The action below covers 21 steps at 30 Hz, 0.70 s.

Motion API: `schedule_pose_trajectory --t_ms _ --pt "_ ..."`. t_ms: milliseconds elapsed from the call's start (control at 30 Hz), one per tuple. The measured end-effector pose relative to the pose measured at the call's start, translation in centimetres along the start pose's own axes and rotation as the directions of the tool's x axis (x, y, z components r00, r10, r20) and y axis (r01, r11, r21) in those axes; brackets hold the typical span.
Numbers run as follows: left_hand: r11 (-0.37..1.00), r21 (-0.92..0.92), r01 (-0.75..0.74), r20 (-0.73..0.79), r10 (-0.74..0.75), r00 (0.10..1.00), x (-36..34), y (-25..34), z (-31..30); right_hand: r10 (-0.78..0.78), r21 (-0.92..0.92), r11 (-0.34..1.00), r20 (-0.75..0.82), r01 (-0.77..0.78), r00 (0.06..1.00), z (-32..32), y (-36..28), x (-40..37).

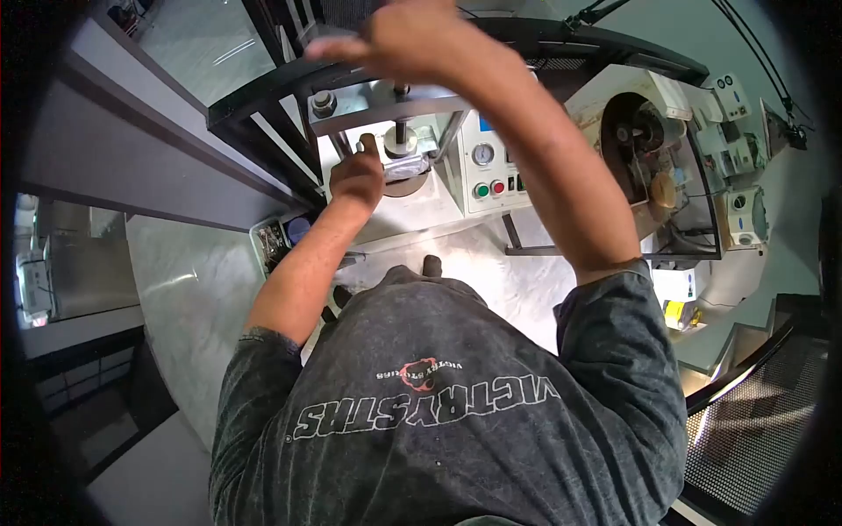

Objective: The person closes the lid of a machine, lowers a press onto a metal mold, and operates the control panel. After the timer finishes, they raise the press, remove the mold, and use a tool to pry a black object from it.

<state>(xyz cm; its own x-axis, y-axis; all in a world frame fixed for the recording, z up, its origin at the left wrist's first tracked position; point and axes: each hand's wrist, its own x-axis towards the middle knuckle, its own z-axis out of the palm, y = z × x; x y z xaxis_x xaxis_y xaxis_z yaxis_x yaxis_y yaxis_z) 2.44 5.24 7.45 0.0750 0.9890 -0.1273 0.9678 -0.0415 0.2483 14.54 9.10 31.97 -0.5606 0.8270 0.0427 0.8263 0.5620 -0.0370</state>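
Observation:
A small bench press stands in front of me, with a thick metal plate [386, 110] across its top and a vertical screw rod [401, 131] through it. Under the rod sits a shiny metal block [405, 167] on a round dark base [408, 186]. At the left side of this block is my left hand [358, 175], its fingers curled; what they grip is hidden. My right hand [408, 39] is above the top plate, reaching across to the left. Motion smears it, one digit points left, and whether it holds anything does not show.
Right of the press is a white control panel [491, 167] with a gauge [482, 154], a green button [481, 190] and a red button [498, 187]. A black frame [289, 83] curves behind. A bin of small parts [270, 241] stands at lower left.

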Motion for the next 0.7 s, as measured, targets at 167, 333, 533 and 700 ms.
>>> schedule_pose_trajectory --t_ms 167,333,533,700 --pt "1.000 0.032 0.002 0.020 -0.003 1.000 -0.3 0.4 -0.5 0.154 -0.093 0.981 -0.169 -0.171 0.974 0.3 2.3 -5.8" --pt "1.000 -0.024 -0.005 -0.027 0.004 1.000 -0.5 -0.1 -0.2 0.501 0.482 0.811 -0.284 -0.330 0.817 9.1 6.0 -11.4" --pt "0.999 -0.048 -0.022 -0.034 0.020 0.999 -0.5 0.6 -0.8 0.238 0.308 0.916 0.091 -0.255 0.967 22.3 3.5 -7.7" --pt "0.995 -0.094 -0.020 -0.048 0.015 0.999 -1.3 0.4 -1.3 0.311 0.284 0.912 -0.007 -0.296 0.950 26.0 3.9 -6.5"
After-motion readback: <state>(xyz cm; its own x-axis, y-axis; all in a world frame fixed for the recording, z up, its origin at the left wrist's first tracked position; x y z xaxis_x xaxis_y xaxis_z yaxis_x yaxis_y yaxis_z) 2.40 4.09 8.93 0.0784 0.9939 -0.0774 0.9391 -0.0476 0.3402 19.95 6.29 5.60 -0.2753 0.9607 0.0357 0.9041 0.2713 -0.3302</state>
